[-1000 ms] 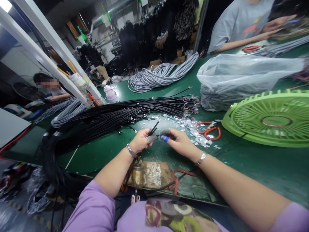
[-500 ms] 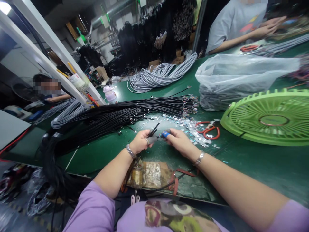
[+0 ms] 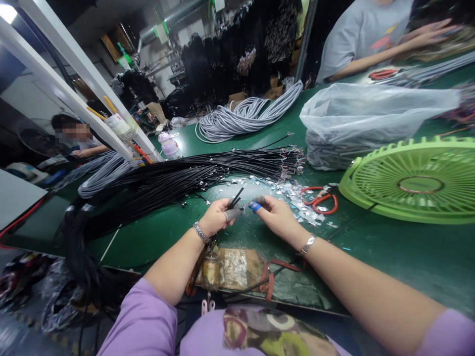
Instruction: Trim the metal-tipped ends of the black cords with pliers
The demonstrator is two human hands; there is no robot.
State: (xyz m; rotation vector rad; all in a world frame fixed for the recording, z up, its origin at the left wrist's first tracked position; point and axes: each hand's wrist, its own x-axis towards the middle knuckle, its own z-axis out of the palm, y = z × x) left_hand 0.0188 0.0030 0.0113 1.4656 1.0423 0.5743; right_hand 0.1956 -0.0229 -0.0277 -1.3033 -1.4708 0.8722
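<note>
Left hand point(image 3: 218, 216) grips black cables point(image 3: 236, 197) — right hand point(image 3: 275, 213) just beside.

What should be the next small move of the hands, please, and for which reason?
Probably the right hand should move a little left, to the black cables in the left hand. The left hand grips them with their ends sticking out, and the right hand is close beside, with a small gap between. Whether the right hand pinches anything is too small to tell.

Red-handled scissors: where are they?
In the head view, the scissors lie on the green table, right of the right hand, between white scraps and the green fan.
</note>
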